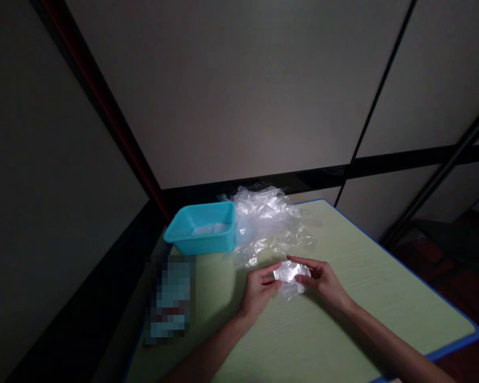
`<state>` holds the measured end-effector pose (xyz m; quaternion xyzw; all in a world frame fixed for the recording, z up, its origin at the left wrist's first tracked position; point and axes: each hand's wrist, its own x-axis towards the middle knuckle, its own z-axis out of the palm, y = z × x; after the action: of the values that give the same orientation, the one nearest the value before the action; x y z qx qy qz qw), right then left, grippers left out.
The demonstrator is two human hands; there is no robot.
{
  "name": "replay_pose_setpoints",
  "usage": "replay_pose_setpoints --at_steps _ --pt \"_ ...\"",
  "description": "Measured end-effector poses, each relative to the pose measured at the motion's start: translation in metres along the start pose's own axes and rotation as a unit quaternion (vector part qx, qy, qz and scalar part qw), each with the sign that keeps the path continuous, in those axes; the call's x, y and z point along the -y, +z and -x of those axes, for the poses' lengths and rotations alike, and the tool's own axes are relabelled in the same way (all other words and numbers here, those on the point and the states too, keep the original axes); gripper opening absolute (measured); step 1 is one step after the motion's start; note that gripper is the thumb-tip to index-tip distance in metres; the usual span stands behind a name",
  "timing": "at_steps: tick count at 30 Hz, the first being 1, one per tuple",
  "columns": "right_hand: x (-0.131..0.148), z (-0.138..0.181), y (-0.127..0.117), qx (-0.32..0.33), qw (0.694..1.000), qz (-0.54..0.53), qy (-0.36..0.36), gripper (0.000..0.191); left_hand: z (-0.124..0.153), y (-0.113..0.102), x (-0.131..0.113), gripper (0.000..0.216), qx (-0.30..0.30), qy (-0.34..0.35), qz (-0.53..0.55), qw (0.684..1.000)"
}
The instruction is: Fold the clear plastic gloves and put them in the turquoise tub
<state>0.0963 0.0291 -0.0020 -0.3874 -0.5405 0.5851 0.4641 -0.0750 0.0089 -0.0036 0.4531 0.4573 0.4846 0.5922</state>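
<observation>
A small crumpled piece of clear plastic film (289,275) is pinched between both my hands just above the green table top (343,319). My left hand (259,290) grips its left side with thumb and fingers closed on it. On the other side, my right hand (321,279) holds the film with fingers curled over its top edge. A loose heap of clear plastic bags (267,223) lies on the table right behind my hands.
A turquoise plastic tub (201,229) with something pale inside stands at the table's back left corner, touching the heap. A blurred rectangular item (170,298) lies at the left edge. The table has a blue rim (455,346); panelled walls stand close behind.
</observation>
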Motion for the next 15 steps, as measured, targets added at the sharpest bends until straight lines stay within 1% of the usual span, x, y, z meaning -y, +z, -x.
replay_pose_setpoints --at_steps 2,8,12,15 --pt "0.0005 0.0000 0.0003 0.005 1.000 -0.008 0.004 0.044 0.0006 0.0001 -0.0007 0.056 0.003 0.003 0.000 1.000" --pt "0.0004 -0.0011 -0.0012 0.017 0.999 -0.028 0.014 0.055 0.0015 -0.0004 0.0000 0.056 0.012 0.008 -0.009 1.000" --pt "0.0022 -0.0006 0.0002 -0.011 0.999 -0.037 -0.007 0.055 0.0005 -0.0012 -0.0013 0.061 0.022 0.001 -0.007 1.000" --pt "0.0017 0.0001 0.0038 -0.030 0.997 -0.067 0.020 0.069 -0.0009 -0.0006 -0.0025 0.060 0.017 0.014 0.022 1.000"
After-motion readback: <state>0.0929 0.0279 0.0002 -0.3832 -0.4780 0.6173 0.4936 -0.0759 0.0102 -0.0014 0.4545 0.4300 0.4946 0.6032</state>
